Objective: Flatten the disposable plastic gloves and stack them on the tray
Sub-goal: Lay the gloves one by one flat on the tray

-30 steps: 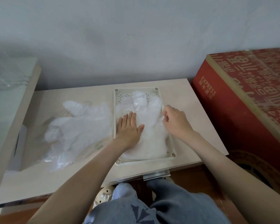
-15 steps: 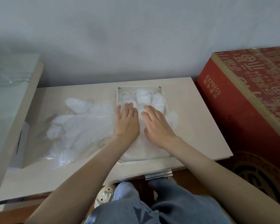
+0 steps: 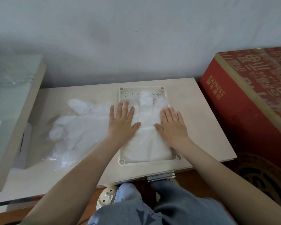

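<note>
A cream plastic tray (image 3: 121,161) lies on the pale table (image 3: 206,127). A stack of translucent white gloves (image 3: 147,140) rests in the tray, fingers pointing toward the wall. My left hand (image 3: 122,122) lies flat, fingers spread, on the left side of the stack and the tray's left rim. My right hand (image 3: 173,125) presses flat on the right side of the stack. Neither hand grips anything. A loose heap of crumpled gloves (image 3: 78,129) lies on the table left of the tray.
A large red cardboard box (image 3: 250,98) stands right of the table. A pale counter with a glass top (image 3: 8,101) rises at the left. The grey wall (image 3: 136,38) runs behind. My knees in blue trousers (image 3: 152,207) are below the table's front edge.
My right hand moved from pinching the glove at the tray's right side to lying flat, then slid right. Both palms now spread apart on the stack.
</note>
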